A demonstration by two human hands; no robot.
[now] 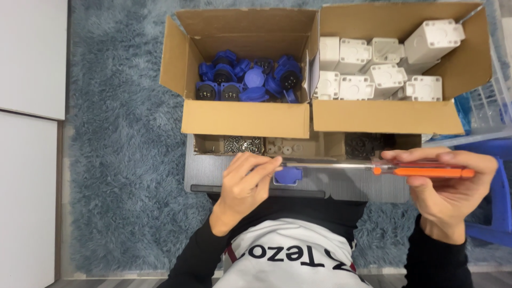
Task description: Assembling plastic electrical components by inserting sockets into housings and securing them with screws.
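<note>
- Left hand (242, 186): fingertips pinch the screwdriver shaft at its tip, over a blue socket connector (288, 176) at the grey tray's (213, 173) near edge.
- Right hand (448, 184): fingers wrapped round the orange-handled screwdriver (426, 172); best kept level and steady.
- Far edge: cardboard boxes of blue connectors (245, 80) and white housings (384, 64).

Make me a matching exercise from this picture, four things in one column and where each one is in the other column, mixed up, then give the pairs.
Things:
1. blue connectors
2. white housings
3. screwdriver
4. small screws

Places:
A. right cardboard box
B. held across both hands
C. left compartment of the low tray
D. left cardboard box

Pairs: 1-D, 2-A, 3-B, 4-C. The right hand grips the orange handle; the left hand pinches the shaft near its tip.
</note>
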